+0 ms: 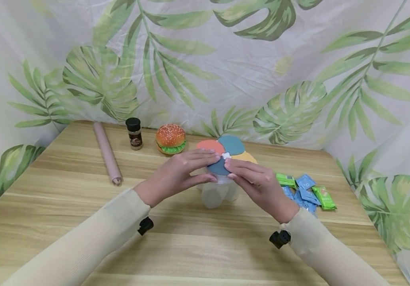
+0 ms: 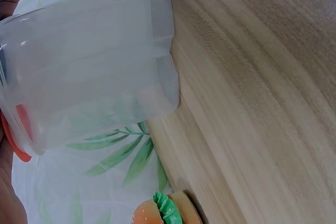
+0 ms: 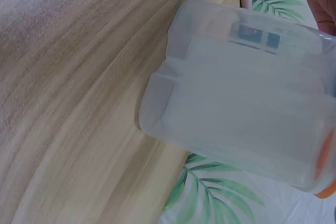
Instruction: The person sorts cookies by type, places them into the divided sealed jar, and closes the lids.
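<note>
A translucent plastic container (image 1: pixel 213 195) with a lobed outline stands upright on the table. On its top is a petal-shaped lid (image 1: pixel 231 143) in coral, teal, yellow and dark blue, with a small white piece in the middle. My left hand (image 1: pixel 178 171) rests on the lid from the left, fingers nearly straight over the coral and blue petals, thumb near the front rim. From the right, my right hand (image 1: pixel 258 182) touches the lid beside the white centre, its fingers extended. Both wrist views show the container's frosted wall (image 2: pixel 94 72); its inside is blurred.
A toy hamburger (image 1: pixel 171 138) and a black-capped spice jar (image 1: pixel 134 134) stand behind, to the left. A rolled pinkish sheet (image 1: pixel 106 153) lies farther left. Right of the container is a pile of blue packets (image 1: pixel 306 182) and green packets (image 1: pixel 324 198). A leaf-patterned curtain (image 1: pixel 190 59) hangs behind.
</note>
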`<state>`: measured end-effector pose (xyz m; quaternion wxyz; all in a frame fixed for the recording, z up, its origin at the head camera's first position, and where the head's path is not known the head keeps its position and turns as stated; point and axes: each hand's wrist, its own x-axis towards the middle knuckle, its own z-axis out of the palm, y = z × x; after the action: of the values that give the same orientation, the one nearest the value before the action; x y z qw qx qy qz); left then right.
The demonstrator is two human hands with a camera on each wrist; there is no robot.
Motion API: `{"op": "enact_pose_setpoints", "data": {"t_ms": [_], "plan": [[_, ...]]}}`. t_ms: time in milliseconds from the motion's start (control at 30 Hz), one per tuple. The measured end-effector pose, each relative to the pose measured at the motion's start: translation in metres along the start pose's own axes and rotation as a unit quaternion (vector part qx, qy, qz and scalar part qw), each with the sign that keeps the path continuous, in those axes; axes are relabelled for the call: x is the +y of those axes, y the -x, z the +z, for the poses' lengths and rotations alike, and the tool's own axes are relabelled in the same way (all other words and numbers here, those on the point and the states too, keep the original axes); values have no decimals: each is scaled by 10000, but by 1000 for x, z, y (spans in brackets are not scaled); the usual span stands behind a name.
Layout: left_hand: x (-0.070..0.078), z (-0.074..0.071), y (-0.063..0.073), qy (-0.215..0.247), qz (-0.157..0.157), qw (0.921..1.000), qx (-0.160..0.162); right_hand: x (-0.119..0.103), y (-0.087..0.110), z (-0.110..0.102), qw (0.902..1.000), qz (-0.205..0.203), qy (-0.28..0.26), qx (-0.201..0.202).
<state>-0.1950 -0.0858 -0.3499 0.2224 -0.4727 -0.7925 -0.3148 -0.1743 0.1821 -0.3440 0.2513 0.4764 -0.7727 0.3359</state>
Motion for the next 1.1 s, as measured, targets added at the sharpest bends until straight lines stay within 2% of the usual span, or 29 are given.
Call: {"op": "enact_pose_setpoints", "data": {"t_ms": [167,433,600,733,933,1100], "plan": [[-1,-3,-2,172,-15,9998,-103,-1,-2,1,9996,225,-161,69],[-2,-6,-5,620,-212,9975,-263,-2,-10,-5,9981,569,-247,24],[-2,-6,-4,568,-440,9969,-317,0,-15,-9,9962,818,-280,23],[-2,-7,-4,433,-632,9965,-348,3,-18,-11,9939,1053,-271,192],[-1,-6,-5,417,-901,9944,-371,8,-24,-14,9833,1699,-529,376],[-3,-6,-7,540,-876,9940,-382,8,-28,-18,9684,2256,-1034,253]]}}
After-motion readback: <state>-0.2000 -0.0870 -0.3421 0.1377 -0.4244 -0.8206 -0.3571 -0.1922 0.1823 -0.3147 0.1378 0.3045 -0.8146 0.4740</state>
